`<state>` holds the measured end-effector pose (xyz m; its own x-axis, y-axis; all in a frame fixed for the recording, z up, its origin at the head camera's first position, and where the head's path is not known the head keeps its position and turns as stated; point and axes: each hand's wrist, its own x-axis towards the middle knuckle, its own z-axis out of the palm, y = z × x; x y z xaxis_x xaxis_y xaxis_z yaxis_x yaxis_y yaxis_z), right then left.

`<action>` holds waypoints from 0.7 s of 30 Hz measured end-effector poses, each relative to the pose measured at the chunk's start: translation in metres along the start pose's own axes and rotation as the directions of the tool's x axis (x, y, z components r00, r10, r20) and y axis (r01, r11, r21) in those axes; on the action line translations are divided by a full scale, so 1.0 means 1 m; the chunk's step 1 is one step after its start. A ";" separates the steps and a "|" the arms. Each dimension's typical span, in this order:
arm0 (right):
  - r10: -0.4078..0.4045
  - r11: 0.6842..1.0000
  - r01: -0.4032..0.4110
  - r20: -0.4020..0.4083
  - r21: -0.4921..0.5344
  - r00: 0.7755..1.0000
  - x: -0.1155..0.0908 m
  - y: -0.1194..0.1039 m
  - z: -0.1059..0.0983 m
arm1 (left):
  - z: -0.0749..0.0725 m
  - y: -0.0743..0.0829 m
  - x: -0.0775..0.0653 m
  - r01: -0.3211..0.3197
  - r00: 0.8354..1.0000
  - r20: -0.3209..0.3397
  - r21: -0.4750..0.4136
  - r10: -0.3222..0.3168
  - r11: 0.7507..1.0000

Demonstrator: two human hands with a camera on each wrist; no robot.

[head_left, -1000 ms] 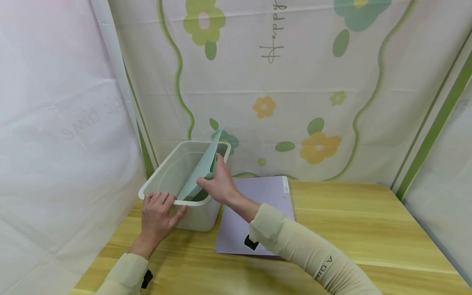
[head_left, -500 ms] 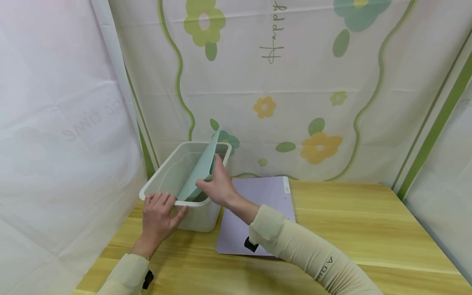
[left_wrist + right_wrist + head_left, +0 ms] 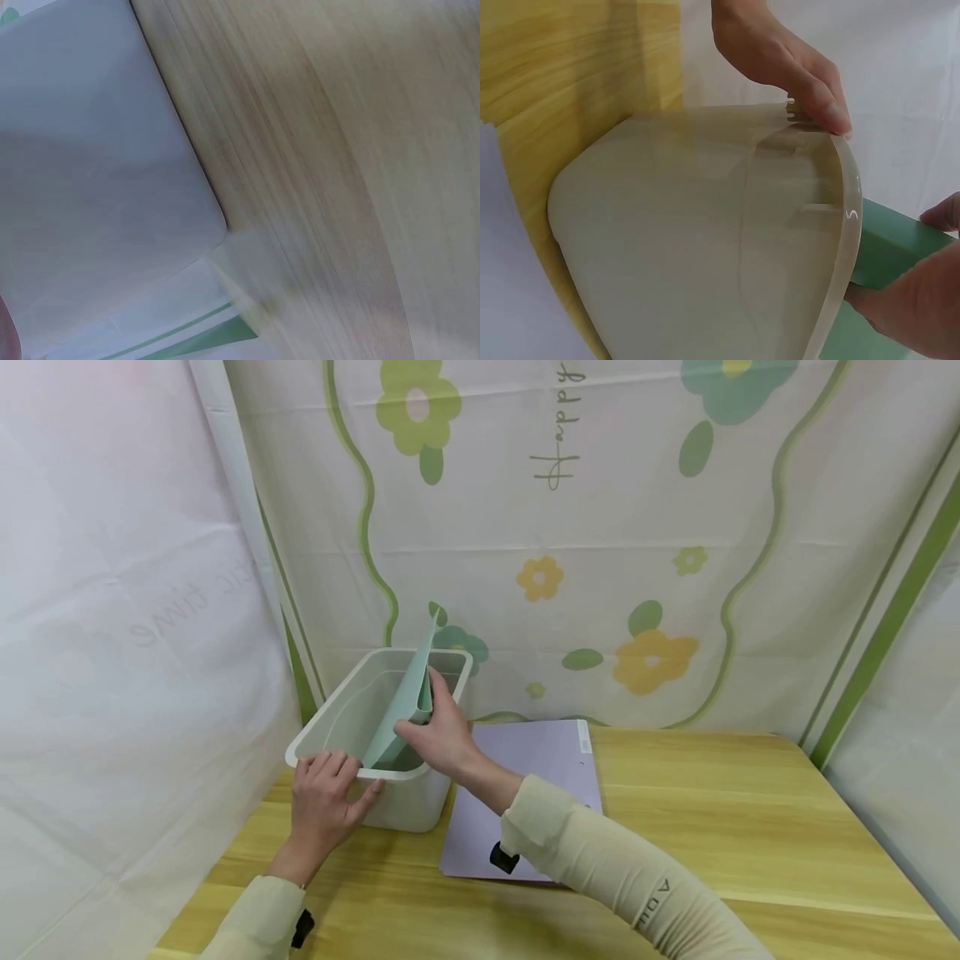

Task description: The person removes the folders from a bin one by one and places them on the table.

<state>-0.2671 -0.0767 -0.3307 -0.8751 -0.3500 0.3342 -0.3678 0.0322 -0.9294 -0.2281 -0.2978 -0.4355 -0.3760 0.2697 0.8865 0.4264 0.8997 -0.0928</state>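
A white plastic bin (image 3: 408,802) stands at the left of the table. My left hand (image 3: 322,802) grips its near rim, fingers over the edge and thumb on the outer wall. Partly inside the bin leans a mint-green file folder (image 3: 396,718), its upper corner sticking up above the rim. My right hand (image 3: 442,735) holds the folder by its right edge, thumb on the near side. In the right wrist view the green folder (image 3: 900,236) shows behind the bin's rim, between the fingers and thumb. The bin wall hides its lower part.
A lilac folder (image 3: 536,752) with a white label lies flat right of the bin, partly under my right forearm. The wooden table (image 3: 697,827) extends to the right. A flowered cloth (image 3: 465,527) hangs behind, and a white cloth (image 3: 135,693) hangs at the left.
The green folder has tipped a little more upright, its top corner moving up and left. My right hand has shifted slightly left with it. The left hand stays on the rim.
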 end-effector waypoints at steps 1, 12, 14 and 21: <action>0.004 1.000 -0.004 -0.002 0.023 1.000 0.001 0.000 0.001 | 0.000 0.000 0.000 0.001 1.000 0.002 -0.002 -0.001 1.000; -0.004 0.977 0.026 -0.102 0.213 0.995 0.007 -0.005 0.009 | 0.000 0.002 0.003 -0.007 1.000 -0.012 -0.002 0.007 1.000; -0.012 0.971 0.039 -0.114 0.235 0.993 0.008 -0.005 0.008 | -0.001 0.002 0.003 -0.006 1.000 -0.011 -0.002 0.006 1.000; -0.019 0.960 0.055 -0.130 0.276 0.991 0.008 -0.002 0.003 | -0.001 0.002 0.002 -0.004 1.000 -0.013 0.000 0.004 1.000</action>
<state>-0.2729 -0.0822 -0.3267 -0.9014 -0.2258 0.3694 -0.3140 -0.2464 -0.9169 -0.2268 -0.2960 -0.4336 -0.3637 0.2693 0.8918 0.4277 0.8987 -0.0970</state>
